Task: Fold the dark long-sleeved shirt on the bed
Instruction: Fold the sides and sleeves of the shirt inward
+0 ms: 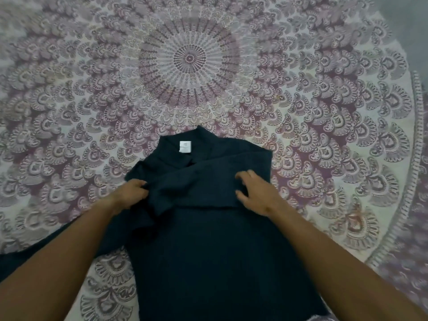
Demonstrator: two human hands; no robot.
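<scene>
Both bare forearms reach in over the dark long-sleeved shirt [208, 251], which lies flat on the mandala bedspread [190, 59], collar and white neck label [185, 146] at its far end. Left hand [132, 193] pinches a fold of fabric at the shirt's left shoulder; right hand [257, 193] rests fingers-spread on the sleeve folded across the chest.

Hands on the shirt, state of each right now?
Left hand: closed, pinching a fold of the dark shirt.
Right hand: open, fingers curled, pressing on the folded-over sleeve.
</scene>
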